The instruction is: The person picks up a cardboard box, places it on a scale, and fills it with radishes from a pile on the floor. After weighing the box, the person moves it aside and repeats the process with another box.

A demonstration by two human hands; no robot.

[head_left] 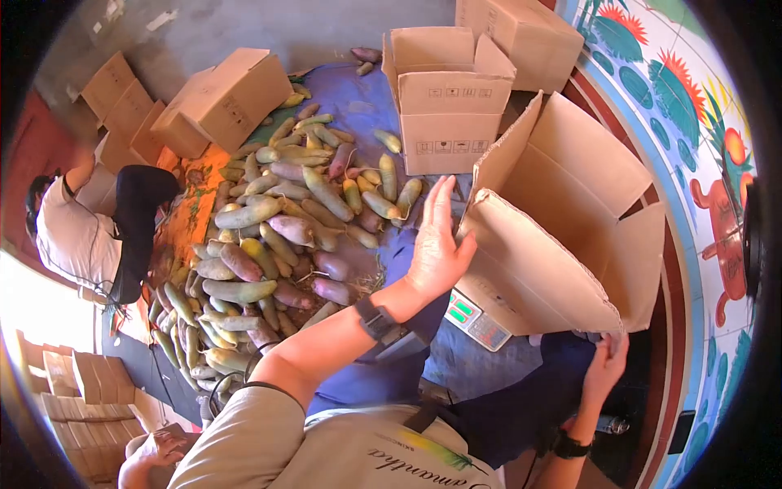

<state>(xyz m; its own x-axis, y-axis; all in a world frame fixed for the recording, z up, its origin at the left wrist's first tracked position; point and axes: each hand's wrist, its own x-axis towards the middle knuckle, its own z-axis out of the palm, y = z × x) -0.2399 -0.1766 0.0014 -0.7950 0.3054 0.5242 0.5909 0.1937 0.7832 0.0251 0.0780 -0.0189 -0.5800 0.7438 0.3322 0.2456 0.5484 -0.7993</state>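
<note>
My left hand is open, fingers stretched upward and thumb apart, beside the left edge of an open cardboard box. My right hand is closed on the box's near right corner, its fingers at the flap edge. The box gapes toward the right with its flaps spread, and no contents show inside. Under its near side, a digital scale with lit green digits is partly covered. Left of my left hand lies a big heap of long green and purplish radishes.
Another open box stands behind, near a further box at the wall. A tipped box lies beyond the heap. A crouching person is at far left; another person's hand shows lower left. Stacked cartons stand there.
</note>
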